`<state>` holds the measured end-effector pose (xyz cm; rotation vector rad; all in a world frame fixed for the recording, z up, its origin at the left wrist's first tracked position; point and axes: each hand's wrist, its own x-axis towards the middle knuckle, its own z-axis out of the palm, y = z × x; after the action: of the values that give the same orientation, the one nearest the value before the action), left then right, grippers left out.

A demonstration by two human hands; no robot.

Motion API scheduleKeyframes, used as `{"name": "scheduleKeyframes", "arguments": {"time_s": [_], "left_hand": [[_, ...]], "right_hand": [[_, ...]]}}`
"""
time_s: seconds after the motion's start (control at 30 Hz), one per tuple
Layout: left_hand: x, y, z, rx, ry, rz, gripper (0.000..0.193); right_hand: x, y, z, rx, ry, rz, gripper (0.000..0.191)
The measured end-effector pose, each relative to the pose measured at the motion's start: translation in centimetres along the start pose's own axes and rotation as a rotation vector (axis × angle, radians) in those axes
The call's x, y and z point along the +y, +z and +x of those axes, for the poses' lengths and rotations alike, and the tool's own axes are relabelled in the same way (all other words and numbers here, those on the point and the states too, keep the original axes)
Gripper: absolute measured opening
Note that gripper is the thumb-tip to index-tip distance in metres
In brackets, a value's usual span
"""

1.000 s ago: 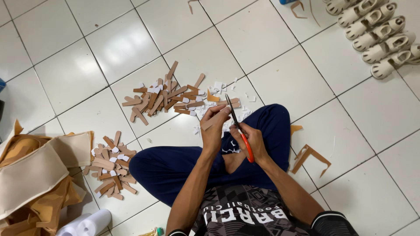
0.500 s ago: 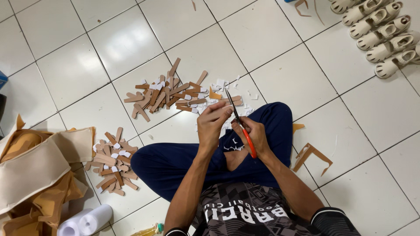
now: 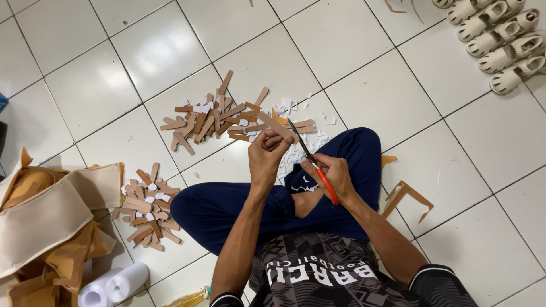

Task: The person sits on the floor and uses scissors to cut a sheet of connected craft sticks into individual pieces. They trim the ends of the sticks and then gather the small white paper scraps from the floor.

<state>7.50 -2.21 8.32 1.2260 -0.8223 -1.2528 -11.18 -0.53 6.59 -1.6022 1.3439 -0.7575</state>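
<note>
Left hand (image 3: 267,153) pinches a flat tan strip (image 3: 277,126) with rounded ends, held above the lap. Right hand (image 3: 334,175) grips orange-handled scissors (image 3: 314,164), fingers closed through the loops, dark blades parted just beside the strip. Piles of similar brown strips (image 3: 207,116) and white scraps lie on the glossy tiled floor (image 3: 352,74).

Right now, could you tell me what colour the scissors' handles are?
Orange-red, clearest in the head view, where the right hand grips the scissors.
</note>
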Motion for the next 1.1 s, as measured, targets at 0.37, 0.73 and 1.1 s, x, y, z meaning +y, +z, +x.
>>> {"name": "scheduleKeyframes", "arguments": {"time_s": [0.37,0.73,1.1], "left_hand": [[1.1,-1.4,0.6,-0.075,-0.018,0.094,0.035],[-0.3,-6.0,1.5,0.16,0.026,0.101,0.035],[-11.9,-12.2,8.3,0.225,0.362,1.162,0.051]], "right_hand": [[-0.5,-1.0,0.1,-0.085,0.023,-0.024,0.047],[3.8,-0.8,1.0,-0.04,0.276,0.334,0.041],[11.1,1.3,2.4,0.007,0.482,0.52,0.043]]}}
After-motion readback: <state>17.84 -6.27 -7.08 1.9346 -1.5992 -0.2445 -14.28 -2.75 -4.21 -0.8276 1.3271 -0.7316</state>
